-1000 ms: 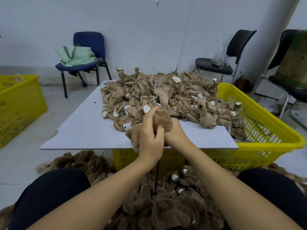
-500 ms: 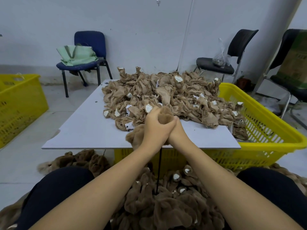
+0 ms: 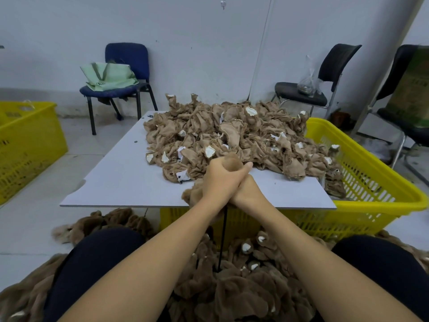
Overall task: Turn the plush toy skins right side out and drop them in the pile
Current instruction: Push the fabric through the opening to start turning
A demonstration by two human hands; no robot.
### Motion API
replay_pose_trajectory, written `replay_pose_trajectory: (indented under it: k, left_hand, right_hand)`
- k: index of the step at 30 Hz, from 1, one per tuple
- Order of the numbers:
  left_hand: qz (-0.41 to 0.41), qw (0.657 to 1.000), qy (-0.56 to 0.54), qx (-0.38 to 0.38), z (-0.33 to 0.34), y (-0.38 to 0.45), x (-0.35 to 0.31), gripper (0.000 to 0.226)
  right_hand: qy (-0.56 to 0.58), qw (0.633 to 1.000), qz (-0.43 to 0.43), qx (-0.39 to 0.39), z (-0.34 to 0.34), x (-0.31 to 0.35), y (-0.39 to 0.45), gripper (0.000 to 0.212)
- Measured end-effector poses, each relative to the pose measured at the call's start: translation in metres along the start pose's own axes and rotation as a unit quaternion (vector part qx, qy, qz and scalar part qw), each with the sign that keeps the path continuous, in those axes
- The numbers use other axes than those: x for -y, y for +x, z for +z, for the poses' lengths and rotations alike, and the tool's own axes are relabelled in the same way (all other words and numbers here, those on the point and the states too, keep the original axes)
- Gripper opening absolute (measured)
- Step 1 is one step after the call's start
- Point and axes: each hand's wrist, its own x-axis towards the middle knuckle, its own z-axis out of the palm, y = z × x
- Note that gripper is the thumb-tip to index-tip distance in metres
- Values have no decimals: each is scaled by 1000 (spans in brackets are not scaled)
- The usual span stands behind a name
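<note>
My left hand [image 3: 220, 182] grips a brown plush toy skin [image 3: 233, 162] above the near edge of the white board [image 3: 120, 177]. A furry tip pokes out above the fist and more of the skin bulges out to the left [image 3: 192, 194]. My right hand [image 3: 248, 194] is pressed against the left one from the right, fingers wrapped on the same skin; a thin black rod [image 3: 222, 238] runs down from under the hands. A heap of inside-out tan skins [image 3: 232, 135] covers the board's far half. The pile of turned furry skins [image 3: 243, 282] lies on the floor between my knees.
A yellow basket [image 3: 371, 173] stands under and to the right of the board, another yellow basket [image 3: 27, 145] at far left. A blue chair with a green bag [image 3: 116, 77] and two black chairs [image 3: 325, 75] line the wall.
My left hand has closed tighter round the skin and slid down it, so less of the furry tip shows above the fist. Both hands stay at the board's near edge.
</note>
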Motion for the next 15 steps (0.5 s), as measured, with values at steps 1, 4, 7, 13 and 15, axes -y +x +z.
replay_pose_trajectory:
  k: [1, 4, 7, 13, 15]
  left_hand:
    - [5, 1000, -20, 1, -1, 0, -7, 47]
    - [22, 995, -87, 49, -5, 7, -23, 42]
    - [-23, 985, -73, 152, -14, 16, -26, 42]
    - [23, 991, 105, 81, -5, -5, -5, 43]
    - [47, 990, 119, 52, -3, -15, 5, 39]
  right_hand:
    - [0, 1000, -4, -28, -2, 4, 1, 10]
    - [-55, 994, -34, -84, -9, 15, 4, 26]
    - [-131, 989, -37, -61, -10, 22, 5, 8]
    - [-98, 994, 29, -28, 8, 0, -3, 10]
    - [-84, 995, 32, -47, 14, -10, -10, 16]
